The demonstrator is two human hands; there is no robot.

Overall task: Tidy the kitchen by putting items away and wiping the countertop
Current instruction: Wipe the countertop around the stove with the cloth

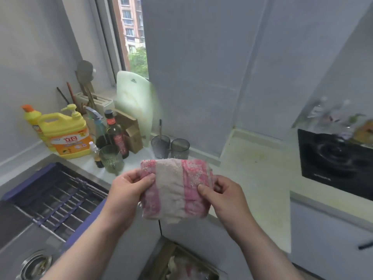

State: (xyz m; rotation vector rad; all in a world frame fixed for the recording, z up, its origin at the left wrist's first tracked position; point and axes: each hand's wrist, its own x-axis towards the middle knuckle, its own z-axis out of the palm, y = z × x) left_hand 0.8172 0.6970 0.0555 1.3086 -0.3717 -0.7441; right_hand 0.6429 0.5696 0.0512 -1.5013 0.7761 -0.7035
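Head view, cloth: the pink-and-white striped cloth (175, 188) was folded into a thick pad and held up in the air just in front of the table (252, 168), not touching it.
Left hand: the left hand (129, 186) pinched the cloth's left edge, fingers (146, 179) clamped on it.
Right hand: the right hand (224, 190) did the same on the right edge, thumb on the front.
Handling: honestly it looked like soft, light, floppy terry, nothing to break. Couldn't tell if it was damp. I'd flatten a palm over the middle of the pad to wipe, since the edges would just flop open.
Table: the bare stretch beside the stove (333, 158) looked a bit stained.
Clutter: a yellow detergent jug (66, 134), a green glass (111, 158) and two grey tumblers (169, 147) sat near the back, with a cutting board (133, 102) leaning on the wall.
Sink side: a dish rack (56, 195) sat at the left.
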